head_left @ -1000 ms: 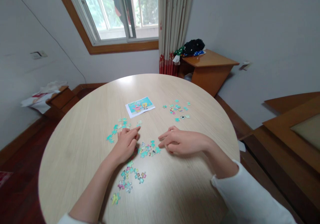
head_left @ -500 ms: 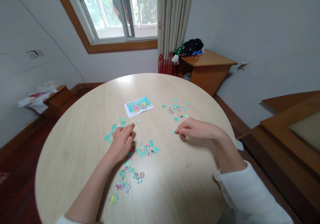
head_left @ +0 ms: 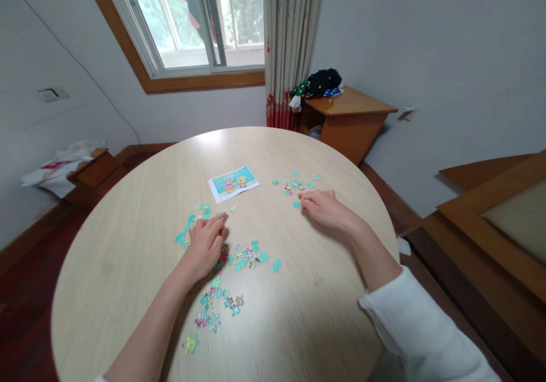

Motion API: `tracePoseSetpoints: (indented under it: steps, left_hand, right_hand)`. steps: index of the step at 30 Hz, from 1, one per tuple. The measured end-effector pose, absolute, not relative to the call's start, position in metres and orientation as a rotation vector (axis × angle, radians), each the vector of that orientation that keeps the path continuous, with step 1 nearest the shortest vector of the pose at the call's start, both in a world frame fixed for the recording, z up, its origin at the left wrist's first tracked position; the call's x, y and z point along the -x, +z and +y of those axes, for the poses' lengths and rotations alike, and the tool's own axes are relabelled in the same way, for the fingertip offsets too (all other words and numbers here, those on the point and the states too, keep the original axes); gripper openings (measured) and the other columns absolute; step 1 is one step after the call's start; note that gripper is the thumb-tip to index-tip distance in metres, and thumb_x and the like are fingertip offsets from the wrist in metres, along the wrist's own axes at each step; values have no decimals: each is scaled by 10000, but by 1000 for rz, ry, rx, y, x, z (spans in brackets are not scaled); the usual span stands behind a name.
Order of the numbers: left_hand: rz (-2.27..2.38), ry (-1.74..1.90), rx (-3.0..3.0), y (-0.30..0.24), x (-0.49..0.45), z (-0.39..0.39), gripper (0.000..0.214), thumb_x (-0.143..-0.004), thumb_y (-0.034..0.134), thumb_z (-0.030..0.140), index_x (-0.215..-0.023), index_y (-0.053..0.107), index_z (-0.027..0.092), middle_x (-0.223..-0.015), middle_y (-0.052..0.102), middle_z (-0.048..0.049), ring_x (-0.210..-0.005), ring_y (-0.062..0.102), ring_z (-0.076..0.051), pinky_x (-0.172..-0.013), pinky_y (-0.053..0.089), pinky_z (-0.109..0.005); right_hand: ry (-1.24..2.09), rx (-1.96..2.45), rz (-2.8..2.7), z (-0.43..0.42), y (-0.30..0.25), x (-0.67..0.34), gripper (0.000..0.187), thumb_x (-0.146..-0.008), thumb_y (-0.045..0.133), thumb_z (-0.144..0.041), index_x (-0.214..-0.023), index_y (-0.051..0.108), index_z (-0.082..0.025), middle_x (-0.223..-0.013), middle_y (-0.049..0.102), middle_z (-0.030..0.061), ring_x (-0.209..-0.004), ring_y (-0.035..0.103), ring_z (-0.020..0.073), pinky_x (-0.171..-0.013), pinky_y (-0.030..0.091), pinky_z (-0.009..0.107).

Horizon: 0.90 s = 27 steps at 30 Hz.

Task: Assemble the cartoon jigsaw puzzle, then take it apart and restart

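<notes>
My left hand rests on the table at the left, index finger stretched out and the other fingers loosely bent. It partly covers joined turquoise puzzle pieces, and its fingertip is near a pale single piece. My right hand reaches over the right side, fingers partly stretched, none seen holding a piece. Its fingertips are beside a turquoise piece and the loose puzzle pieces. A turquoise piece lies right of a mixed cluster. More pieces trail towards the near edge.
A printed cartoon picture lies on the round wooden table. Beyond it are a window, a curtain and a corner desk with cloth on top. A wooden chair stands at the right.
My right hand has moved away from me, up to the loose pieces. A turquoise piece now lies right of the middle cluster. My left hand stays in place; the view has shifted slightly.
</notes>
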<state>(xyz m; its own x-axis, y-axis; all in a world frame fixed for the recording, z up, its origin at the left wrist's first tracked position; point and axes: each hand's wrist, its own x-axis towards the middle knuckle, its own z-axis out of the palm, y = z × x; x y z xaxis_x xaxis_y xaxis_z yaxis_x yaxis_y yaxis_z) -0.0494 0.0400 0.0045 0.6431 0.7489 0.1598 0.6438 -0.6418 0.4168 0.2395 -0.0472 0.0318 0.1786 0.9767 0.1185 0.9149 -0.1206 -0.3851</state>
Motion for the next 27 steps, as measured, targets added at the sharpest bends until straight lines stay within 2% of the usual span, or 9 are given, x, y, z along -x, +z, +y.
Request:
tracePoseSetpoints:
  steps: [3,5,10,14,16,19,23,27]
  left_hand:
    - [1102,465,-2541,5,49,40,184,-830,310,179,-719,456,194,-1313,557,-55,-984,443,-252,-878,337,-477]
    - [1102,473,-2537,5,49,40,186,-829,312,176,-718,460,194,-1312,557,-54,-987,447,-250,-880,337,-474]
    - [1113,474,-2529,6,49,39,194,-831,312,168,-721,469,192,-1321,552,-48,-1000,444,-246,-883,338,-466]
    - [1097,469,-2519,8,47,37,200,-829,311,170,-721,479,187,-1315,553,-62,-996,440,-248,-899,336,-483]
    - [1084,462,-2516,9,47,36,200,-831,310,171,-723,477,188,-1314,554,-60,-991,439,-246,-909,331,-495]
    - [1097,467,-2514,10,48,36,201,-833,308,170,-725,477,191,-1316,553,-59,-991,435,-250,-904,332,-502]
    - [1106,473,-2497,10,49,37,205,-826,315,171,-723,490,192,-1305,558,-66,-998,436,-254,-900,338,-504]
    - [1036,441,-2491,13,48,34,232,-802,322,157,-773,549,194,-1230,588,-70,-981,451,-247,-924,333,-501]
  right_hand:
    - [307,2108,-1741,-37,28,-235,320,-888,293,-154,-703,554,-181,-939,657,65,-999,544,221,-907,298,412]
    - [280,2151,-1738,-34,29,-232,323,-892,281,-159,-715,552,-174,-968,655,74,-1011,538,220,-892,287,396]
    - [190,2367,-1716,-42,41,-221,346,-895,283,-174,-688,559,-160,-824,677,95,-820,577,201,-863,287,372]
    - [235,2277,-1896,-47,42,-188,331,-894,297,-174,-681,550,-158,-786,681,109,-794,599,205,-877,301,381]
    - [386,1970,-2072,-46,37,-170,304,-893,294,-153,-731,550,-173,-898,691,89,-917,601,191,-902,311,359]
    - [360,1720,-2090,-41,29,-162,291,-892,299,-144,-786,565,-193,-1228,611,88,-1217,470,199,-1007,249,398]
    - [222,1979,-1834,-35,18,-186,330,-896,261,-141,-828,582,-180,-1255,587,127,-1273,411,242,-1020,225,483]
    - [160,2173,-1796,-30,8,-209,292,-901,296,-177,-878,586,-159,-1293,540,162,-1270,389,274,-1015,235,501]
